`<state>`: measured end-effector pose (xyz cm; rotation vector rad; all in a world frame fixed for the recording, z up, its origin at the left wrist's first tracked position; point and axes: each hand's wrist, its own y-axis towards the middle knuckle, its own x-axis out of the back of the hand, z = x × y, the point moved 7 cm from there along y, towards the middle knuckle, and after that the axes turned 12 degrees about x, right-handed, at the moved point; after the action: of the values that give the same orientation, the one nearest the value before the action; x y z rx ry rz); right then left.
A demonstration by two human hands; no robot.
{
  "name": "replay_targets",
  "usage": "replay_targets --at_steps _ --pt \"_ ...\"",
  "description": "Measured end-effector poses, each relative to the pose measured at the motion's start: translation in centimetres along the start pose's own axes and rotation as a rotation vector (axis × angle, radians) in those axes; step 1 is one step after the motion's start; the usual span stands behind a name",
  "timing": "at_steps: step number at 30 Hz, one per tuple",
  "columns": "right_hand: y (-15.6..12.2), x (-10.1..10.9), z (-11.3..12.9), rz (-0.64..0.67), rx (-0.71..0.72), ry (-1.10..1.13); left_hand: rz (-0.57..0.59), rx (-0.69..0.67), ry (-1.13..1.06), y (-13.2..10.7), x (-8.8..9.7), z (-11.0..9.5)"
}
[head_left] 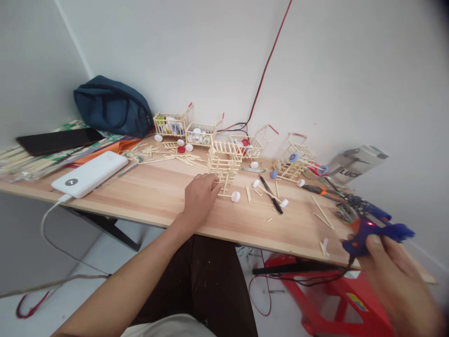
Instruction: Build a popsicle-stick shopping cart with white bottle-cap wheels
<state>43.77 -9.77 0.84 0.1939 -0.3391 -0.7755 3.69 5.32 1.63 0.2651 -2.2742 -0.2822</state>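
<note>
Left hand (pixel 200 195) loosely open, fingertips touching frame (pixel 221 166) at 1 o'clock — right hand (pixel 396 276) gripping glue gun (pixel 373 230), table (pixel 157 192) at 4 o'clock.

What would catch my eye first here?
A row of tiny stick carts stands along the wall on the wooden table. At the middle, the left hand touches a stick frame, while the right hand grips a blue glue gun at the right edge. A dark blue bag sits in the back left corner.

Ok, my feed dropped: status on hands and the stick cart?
Left hand touching stick cart. Right hand holding glue gun, off to the side. Loose sticks lie between.
</note>
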Motion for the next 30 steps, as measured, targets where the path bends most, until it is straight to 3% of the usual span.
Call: replay_targets --at_steps 3,9,15,20,25,30 --pt "-1.3 -1.8 0.4 -0.085 -0.122 0.349 -0.037 -0.055 0.106 0.1 -0.2 -0.5" --pt "-2.9 -8.1 2.0 0.151 -0.178 0.563 -0.003 -0.064 0.014 0.4 -0.3 -0.3" --pt "-4.5 -13.0 4.3 0.322 -0.119 0.533 0.045 -0.061 -0.096 -0.1 2.3 0.9" --pt "-6.4 -17.3 6.2 0.527 -0.022 0.536 0.078 0.004 -0.071 1.1 5.1 4.1" --pt "-7.6 -20.2 6.8 0.589 0.185 0.324 0.106 0.07 -0.088 2.5 5.4 6.7" --pt "-8.2 -22.4 7.0 0.611 0.309 0.165 0.084 0.106 -0.13 2.5 4.9 7.3"
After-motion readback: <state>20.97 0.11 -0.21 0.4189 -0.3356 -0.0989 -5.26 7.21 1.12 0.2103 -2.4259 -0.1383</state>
